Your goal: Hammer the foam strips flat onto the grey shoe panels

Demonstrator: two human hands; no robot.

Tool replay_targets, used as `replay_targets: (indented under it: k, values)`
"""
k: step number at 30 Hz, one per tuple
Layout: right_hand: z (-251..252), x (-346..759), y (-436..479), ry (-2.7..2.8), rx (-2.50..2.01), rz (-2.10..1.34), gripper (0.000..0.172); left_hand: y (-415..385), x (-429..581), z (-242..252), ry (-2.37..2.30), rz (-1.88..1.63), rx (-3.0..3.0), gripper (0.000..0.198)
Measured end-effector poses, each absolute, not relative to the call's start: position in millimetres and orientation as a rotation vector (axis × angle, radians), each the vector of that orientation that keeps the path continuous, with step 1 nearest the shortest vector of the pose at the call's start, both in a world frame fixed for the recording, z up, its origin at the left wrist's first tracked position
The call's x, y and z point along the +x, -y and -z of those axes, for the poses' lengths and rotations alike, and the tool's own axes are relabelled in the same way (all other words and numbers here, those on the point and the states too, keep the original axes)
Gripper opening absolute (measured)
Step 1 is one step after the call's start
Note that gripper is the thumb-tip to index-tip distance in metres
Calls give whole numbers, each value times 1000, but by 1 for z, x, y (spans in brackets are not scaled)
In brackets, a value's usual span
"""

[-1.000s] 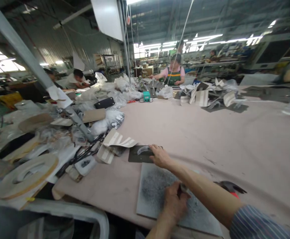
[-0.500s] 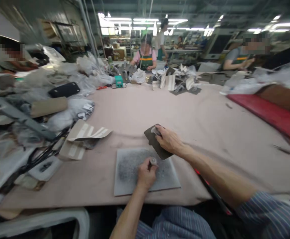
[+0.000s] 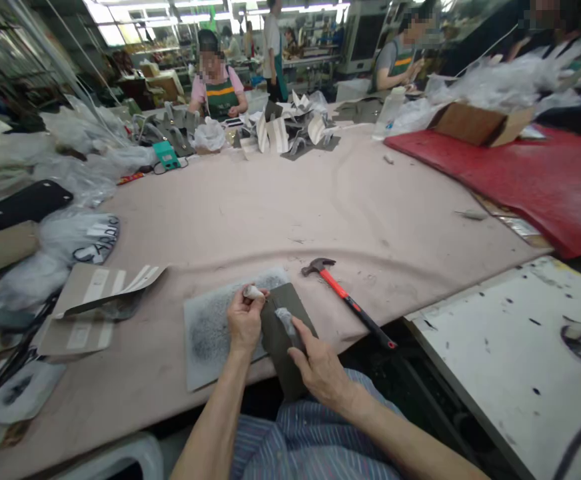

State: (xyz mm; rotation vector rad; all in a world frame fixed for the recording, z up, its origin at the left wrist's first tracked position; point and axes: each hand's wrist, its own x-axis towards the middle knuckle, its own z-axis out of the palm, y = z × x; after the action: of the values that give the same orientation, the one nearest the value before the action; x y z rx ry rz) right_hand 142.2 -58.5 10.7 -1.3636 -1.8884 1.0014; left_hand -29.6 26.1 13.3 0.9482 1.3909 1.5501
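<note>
My left hand [image 3: 244, 328] is closed around a small whitish cylinder [image 3: 253, 292], its rounded end showing above the fingers; its exact kind is unclear. It hovers over a grey speckled board [image 3: 201, 340] at the table's front edge. My right hand [image 3: 324, 375] grips a flat dark olive panel [image 3: 284, 363], leather-like, tilted over the board's right side and my lap. A crumpled piece of clear plastic [image 3: 285, 320] lies on that panel by my right fingertips. Right of the board, a claw hammer [image 3: 341, 291] with a red and black handle rests on the table.
Beige panels with white stripes [image 3: 95, 287] and plastic bags [image 3: 45, 247] crowd the left. Striped pieces [image 3: 275, 133] are heaped at the far side, where a co-worker [image 3: 219, 90] sits. A red sheet [image 3: 510, 167] and a spotted white worktop [image 3: 510, 347] are on the right.
My view has turned right, showing the hammer fully. My right hand has brought the panel down and toward me, beside my left hand. My left hand still holds the cylinder, now higher on the board.
</note>
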Motion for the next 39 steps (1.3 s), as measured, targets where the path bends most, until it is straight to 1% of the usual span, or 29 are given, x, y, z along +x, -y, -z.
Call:
replay_targets:
  k: [2, 6, 10, 12, 14, 18, 20, 23, 25, 26, 27, 28, 30, 31, 32, 33, 34, 36, 37, 39]
  values:
    - [-9, 143, 57, 1889, -1339, -1014, 58, -32, -23, -12, -1340, -1509, 958, 42]
    - [-13, 146, 53, 1903, -1295, -1046, 55, -36, -18, -2, -1338, -1449, 1001, 36]
    - [-20, 158, 45, 1882, -1306, -1018, 50, -36, -20, 4, -1353, -1435, 1018, 35]
    - [-22, 172, 36, 1863, -1366, -903, 43, -37, -21, 5, -1351, -1422, 1022, 34]
    - [-20, 191, 23, 1861, -1467, -708, 37, -37, -20, 5, -1355, -1410, 1037, 33]
    - [-9, 232, -2, 1972, -1807, -367, 35, -38, -19, 4, -1393, -1388, 1082, 30]
    - [-4, 246, -9, 2065, -1958, -305, 35, -39, -19, 5, -1406, -1376, 1107, 28]
    - [0, 257, -18, 2153, -2083, -325, 32, -40, -20, 8, -1438, -1337, 1194, 22]
    - [-1, 260, -26, 2125, -2140, -446, 27, -40, -21, 9, -1482, -1297, 1293, 18]
    - [-3, 260, -30, 2079, -2148, -583, 23, -39, -21, 10, -1509, -1280, 1346, 18]
    - [-6, 260, -35, 1991, -2128, -782, 19, -38, -20, 9, -1536, -1266, 1400, 17]
    - [-10, 258, -39, 1854, -2069, -1052, 17, -37, -20, 9, -1562, -1256, 1450, 17]
    - [-24, 252, -46, 1439, -1849, -1649, 14, -34, -18, 6, -1601, -1242, 1535, 16]
    - [-34, 248, -48, 1224, -1731, -1873, 11, -33, -17, 5, -1611, -1238, 1564, 15]
    - [-44, 242, -49, 1050, -1636, -2007, 7, -32, -16, 3, -1616, -1236, 1585, 15]
    - [-54, 236, -48, 955, -1584, -2043, 6, -31, -15, 2, -1619, -1232, 1604, 16]
    - [-64, 230, -45, 960, -1569, -1998, 13, -31, -15, 1, -1622, -1226, 1623, 16]
    - [-82, 220, -37, 1206, -1561, -1696, 29, -31, -14, 0, -1636, -1206, 1663, 16]
    - [-88, 217, -33, 1384, -1537, -1487, 33, -31, -14, 0, -1644, -1198, 1681, 16]
    - [-95, 215, -25, 1755, -1483, -1059, 34, -31, -14, 1, -1649, -1194, 1694, 16]
